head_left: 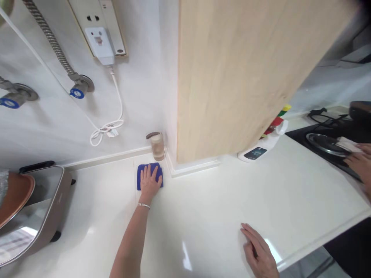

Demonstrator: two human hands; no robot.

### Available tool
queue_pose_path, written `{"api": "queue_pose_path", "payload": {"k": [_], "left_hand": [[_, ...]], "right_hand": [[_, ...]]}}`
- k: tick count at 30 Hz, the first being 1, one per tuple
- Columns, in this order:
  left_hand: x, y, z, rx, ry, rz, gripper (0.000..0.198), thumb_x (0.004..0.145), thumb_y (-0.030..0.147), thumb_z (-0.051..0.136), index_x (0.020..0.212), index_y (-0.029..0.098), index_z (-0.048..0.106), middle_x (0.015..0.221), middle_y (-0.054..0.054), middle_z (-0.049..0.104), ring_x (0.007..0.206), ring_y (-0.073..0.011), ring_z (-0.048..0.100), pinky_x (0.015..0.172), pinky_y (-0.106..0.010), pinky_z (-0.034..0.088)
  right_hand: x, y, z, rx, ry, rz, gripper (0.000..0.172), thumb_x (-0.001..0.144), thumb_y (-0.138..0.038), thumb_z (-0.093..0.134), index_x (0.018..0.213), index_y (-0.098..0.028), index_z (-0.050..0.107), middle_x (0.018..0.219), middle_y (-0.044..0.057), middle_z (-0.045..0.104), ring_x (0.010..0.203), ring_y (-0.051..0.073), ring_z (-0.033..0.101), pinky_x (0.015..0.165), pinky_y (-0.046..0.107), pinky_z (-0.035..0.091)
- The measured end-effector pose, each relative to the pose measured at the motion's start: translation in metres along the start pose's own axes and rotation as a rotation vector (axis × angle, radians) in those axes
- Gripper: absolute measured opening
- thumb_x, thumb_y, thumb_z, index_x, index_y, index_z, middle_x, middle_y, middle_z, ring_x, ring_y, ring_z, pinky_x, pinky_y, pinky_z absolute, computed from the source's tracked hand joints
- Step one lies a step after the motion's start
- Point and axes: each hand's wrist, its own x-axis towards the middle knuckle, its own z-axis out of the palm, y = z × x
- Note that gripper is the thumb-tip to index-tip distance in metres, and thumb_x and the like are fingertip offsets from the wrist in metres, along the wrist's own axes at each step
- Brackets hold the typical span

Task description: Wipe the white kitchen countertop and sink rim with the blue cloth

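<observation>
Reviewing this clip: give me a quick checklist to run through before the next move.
1. Left hand on the blue cloth: ok, palm down.
2. Cloth lying on the counter: ok.
3. Container well away from the cloth: not ok, it stands close behind it.
4. Right hand touching the counter: cannot tell.
5. Other person's hand away from the blue cloth: ok, over at the stove.

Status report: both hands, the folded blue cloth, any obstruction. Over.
Left hand spread on folded blue cloth. Right hand off it, near front edge of glossy white countertop. Possible obstruction: translucent brownish cylindrical container, dark handle, close behind cloth.
</observation>
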Motion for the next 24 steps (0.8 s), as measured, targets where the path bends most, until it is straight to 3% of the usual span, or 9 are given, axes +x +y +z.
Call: {"api": "queue_pose_path", "payload": {"k": [9, 13, 18, 24], "left_hand": [[0.038, -0.052, -0.006, 0.012, -0.051, -0.103, 0.060, 0.093, 0.044, 0.044, 0.147, 0.020, 0.047, 0.160, -0.015, 0.037, 0.149, -0.0356, 0.028, 0.123, -0.057, 0.017], [0.043, -0.070, -0.008, 0.002, -0.108, -0.093, 0.062, 0.092, 0.047, 0.042, 0.149, 0.022, 0.045, 0.162, -0.012, 0.034, 0.151, -0.0339, 0.025, 0.123, -0.057, 0.017], [0.025, -0.105, -0.023, 0.046, -0.105, -0.152, 0.061, 0.093, 0.048, 0.039, 0.148, 0.021, 0.045, 0.162, -0.012, 0.034, 0.151, -0.0328, 0.025, 0.124, -0.055, 0.016], [-0.028, -0.135, -0.053, 0.124, -0.082, -0.319, 0.063, 0.094, 0.049, 0.037, 0.150, 0.020, 0.043, 0.162, -0.014, 0.033, 0.151, -0.0341, 0.024, 0.122, -0.056, 0.019]], "right_hand": [[-0.004, 0.009, 0.001, -0.029, -0.040, 0.023, 0.043, 0.093, -0.028, 0.044, 0.135, -0.029, 0.053, 0.141, 0.007, 0.056, 0.128, 0.030, 0.056, 0.104, 0.055, 0.053], [-0.004, 0.007, -0.001, -0.038, -0.036, 0.007, 0.045, 0.094, -0.026, 0.044, 0.138, -0.030, 0.051, 0.142, 0.007, 0.056, 0.129, 0.031, 0.055, 0.104, 0.057, 0.052], [-0.002, 0.004, -0.001, -0.017, -0.033, 0.004, 0.045, 0.094, -0.025, 0.045, 0.138, -0.029, 0.051, 0.142, 0.007, 0.056, 0.129, 0.030, 0.055, 0.105, 0.055, 0.053], [0.000, 0.007, 0.003, 0.017, 0.012, -0.034, 0.045, 0.093, -0.023, 0.044, 0.137, -0.027, 0.052, 0.139, 0.007, 0.058, 0.128, 0.027, 0.056, 0.108, 0.053, 0.050]]}}
